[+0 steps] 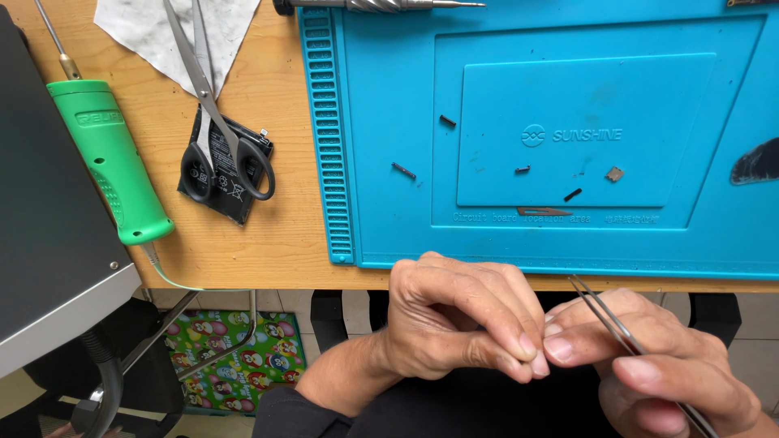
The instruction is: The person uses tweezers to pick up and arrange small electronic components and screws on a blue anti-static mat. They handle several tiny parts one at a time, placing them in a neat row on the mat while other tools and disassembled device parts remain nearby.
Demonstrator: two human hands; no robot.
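So at this point my left hand point(454, 324) was curled up just below the desk point(268, 235) edge, thumb and fingers pressed together at the tips, maybe pinching something tiny, but I couldn't tell what. My right hand point(649, 365) had its grip pinched on the metal tweezers point(625, 337), tips pointing up toward the blue mat point(552, 243), and its thumb was touching the left fingertips. A few small dark bits point(523, 169) lay scattered on the mat. Off to the left sat the scissors point(215, 113) on top of a black battery point(227, 174), with the green-handled tool point(109, 158) near them.
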